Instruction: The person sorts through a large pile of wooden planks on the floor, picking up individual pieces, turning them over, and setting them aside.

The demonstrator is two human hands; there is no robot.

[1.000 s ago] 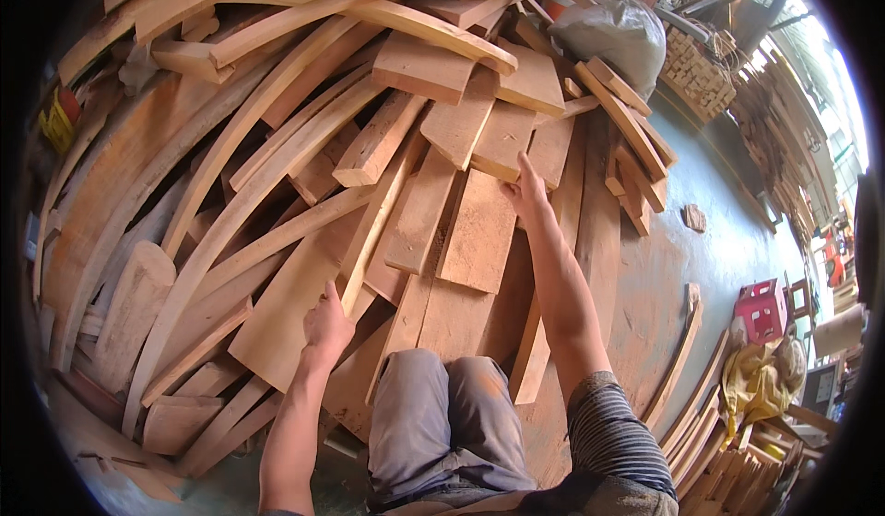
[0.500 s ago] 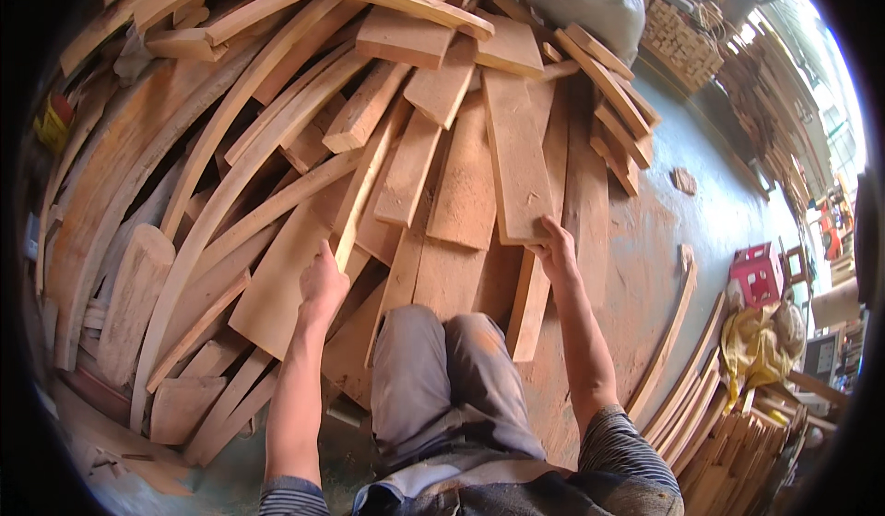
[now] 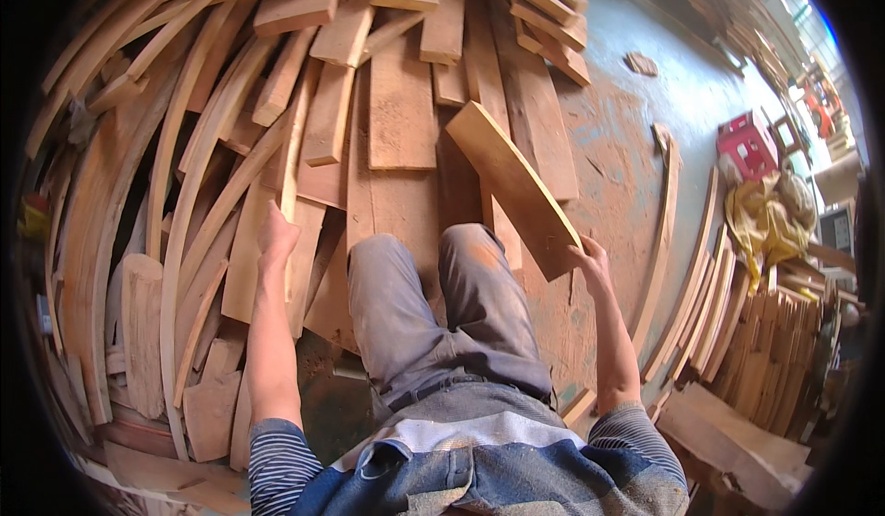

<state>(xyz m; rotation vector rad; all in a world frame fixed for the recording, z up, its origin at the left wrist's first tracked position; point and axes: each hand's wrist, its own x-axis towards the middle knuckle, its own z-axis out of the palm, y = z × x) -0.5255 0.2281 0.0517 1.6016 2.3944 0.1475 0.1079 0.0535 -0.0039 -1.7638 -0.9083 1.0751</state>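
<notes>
In my right hand (image 3: pixel 590 254) I hold a flat wooden board (image 3: pixel 516 193) by its near right corner, thumb and fingers closed on it. The board slants up and left, lifted above the pile, with its far end over other planks. At the left, my left hand (image 3: pixel 278 235) is closed at a long narrow wood strip (image 3: pixel 297 147) leaning in the pile; its fingertips are partly hidden. Between my hands, a wide dusty plank (image 3: pixel 402 101) points toward my knees.
Curved wood pieces (image 3: pixel 198 202) crowd the left side, near a thick round-edged block (image 3: pixel 143 332). To the right lie long strips (image 3: pixel 687 285) on the dusty floor (image 3: pixel 604 147). Beyond them are a red plastic crate (image 3: pixel 747 145) and a yellow sack (image 3: pixel 761 212).
My right hand has raised the board off the pile and swung its near end rightward. My left hand stays at the narrow strip. The whole view has shifted, the pile now further up and left.
</notes>
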